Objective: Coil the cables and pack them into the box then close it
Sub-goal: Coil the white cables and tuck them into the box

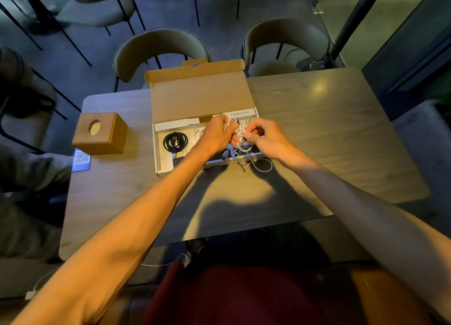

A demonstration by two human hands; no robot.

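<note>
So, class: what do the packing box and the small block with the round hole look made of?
Box: looks like plain matte cardboard, brown inside the lid, with folded flaps and creases. Block: probably wood with a smooth brown finish, solid edges and a round hole on top.

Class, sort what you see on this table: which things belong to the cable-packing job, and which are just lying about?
Part of the job:
open cardboard box
coiled black cable
white cable, held by left hand and right hand

Lying about:
wooden block with a round hole
printed card
</note>
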